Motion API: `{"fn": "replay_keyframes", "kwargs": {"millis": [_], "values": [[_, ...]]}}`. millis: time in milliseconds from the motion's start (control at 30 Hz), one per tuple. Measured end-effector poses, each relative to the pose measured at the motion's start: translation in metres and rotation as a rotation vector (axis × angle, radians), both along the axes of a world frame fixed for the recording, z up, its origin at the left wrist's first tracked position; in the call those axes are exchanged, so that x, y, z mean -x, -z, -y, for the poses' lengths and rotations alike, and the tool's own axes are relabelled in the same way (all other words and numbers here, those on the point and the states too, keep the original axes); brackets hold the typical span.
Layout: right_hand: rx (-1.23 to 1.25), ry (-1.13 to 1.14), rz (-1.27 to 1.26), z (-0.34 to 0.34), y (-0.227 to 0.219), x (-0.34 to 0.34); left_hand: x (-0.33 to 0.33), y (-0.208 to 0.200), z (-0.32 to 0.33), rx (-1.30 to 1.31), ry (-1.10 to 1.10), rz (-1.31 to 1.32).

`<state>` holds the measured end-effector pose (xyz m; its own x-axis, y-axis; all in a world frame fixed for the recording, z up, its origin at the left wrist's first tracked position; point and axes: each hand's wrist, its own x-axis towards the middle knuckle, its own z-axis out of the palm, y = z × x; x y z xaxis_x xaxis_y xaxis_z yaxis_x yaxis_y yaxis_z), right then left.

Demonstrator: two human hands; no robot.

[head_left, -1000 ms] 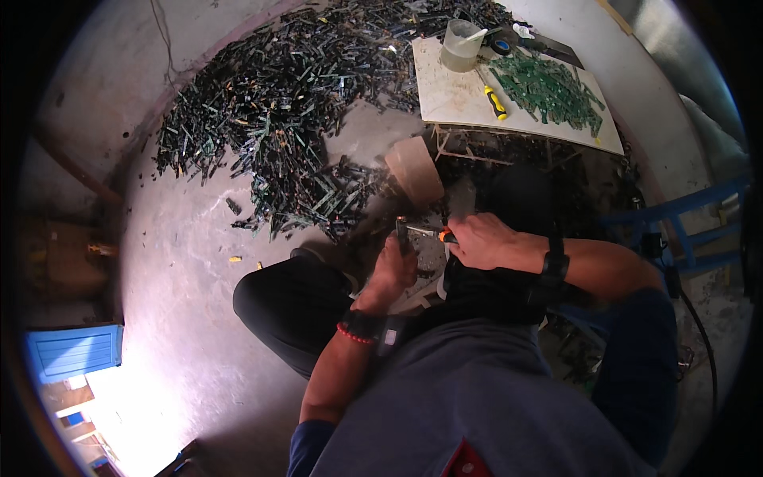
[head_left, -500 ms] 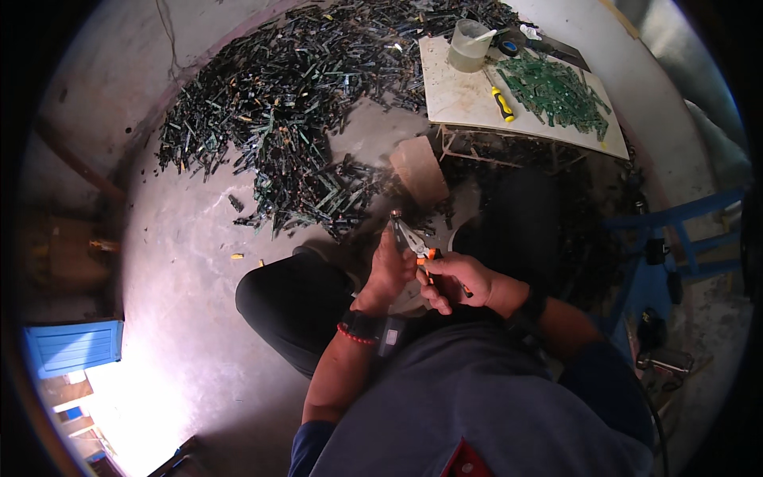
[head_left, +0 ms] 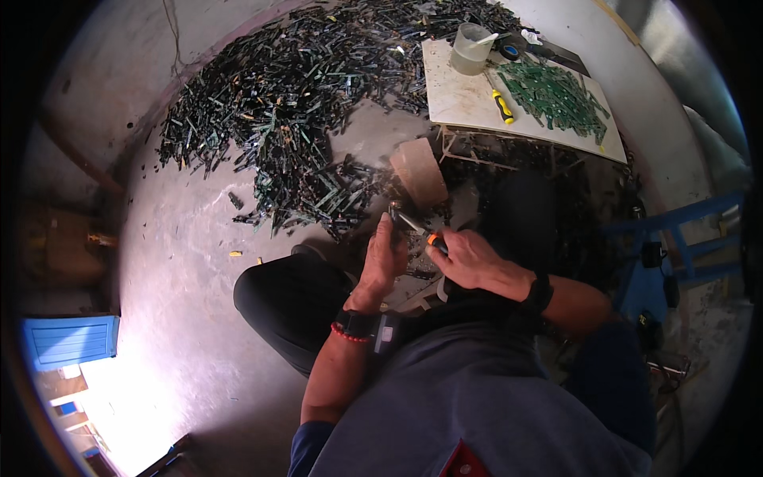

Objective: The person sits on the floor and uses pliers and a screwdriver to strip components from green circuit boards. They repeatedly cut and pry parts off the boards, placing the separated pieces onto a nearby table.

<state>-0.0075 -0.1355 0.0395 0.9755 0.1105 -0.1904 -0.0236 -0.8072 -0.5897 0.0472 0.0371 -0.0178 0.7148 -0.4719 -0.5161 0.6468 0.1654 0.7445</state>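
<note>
Near the middle of the view, my left hand (head_left: 383, 261) is closed on a small dark strip (head_left: 394, 207). The strip's brownish, metallic-looking end sticks up past my fingertips, and the rest is mostly hidden by the hand. My right hand (head_left: 475, 262) is closed round the orange-and-black handles of a pair of pliers (head_left: 416, 226). The pliers' metal jaws point up and left to the strip's upper end; whether they grip it I cannot tell. Beyond my hands a brown block (head_left: 419, 172) lies on the floor.
A large heap of dark strips (head_left: 278, 135) spreads over the floor ahead. At the far right a low white-topped table (head_left: 453, 99) bears a cloudy plastic cup (head_left: 470, 52), a yellow-and-black screwdriver (head_left: 502, 106), a blue-cored tape roll (head_left: 510, 51) and green strips (head_left: 556, 95). A blue frame (head_left: 675, 230) stands right.
My right hand has moved up and right and turned over the pliers, which now lie flatter. The left hand has shifted slightly, still holding the strip.
</note>
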Motion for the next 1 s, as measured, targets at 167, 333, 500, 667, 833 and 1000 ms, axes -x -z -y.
{"fn": "replay_keyframes", "kwargs": {"millis": [167, 333, 500, 667, 833, 1000], "values": [[0.302, -0.147, 0.013, 0.027, -0.014, -0.010, 0.006, 0.002, 0.006, 0.075, 0.027, -0.130], [0.301, -0.149, -0.172, 0.022, -0.027, -0.016, 0.005, 0.009, 0.005, 0.048, 0.023, -0.146], [0.267, -0.125, -0.342, 0.018, -0.029, -0.021, 0.006, 0.017, -0.002, 0.015, 0.041, -0.023], [0.298, -0.145, -0.416, 0.018, -0.036, -0.026, 0.008, 0.008, -0.002, -0.080, 0.052, 0.100], [0.314, -0.171, -0.442, 0.020, -0.042, -0.027, 0.011, 0.022, -0.002, -0.233, 0.090, 0.239], [0.407, -0.224, -0.262, 0.031, -0.038, -0.017, 0.015, 0.009, -0.001, -0.280, 0.169, 0.232]]}}
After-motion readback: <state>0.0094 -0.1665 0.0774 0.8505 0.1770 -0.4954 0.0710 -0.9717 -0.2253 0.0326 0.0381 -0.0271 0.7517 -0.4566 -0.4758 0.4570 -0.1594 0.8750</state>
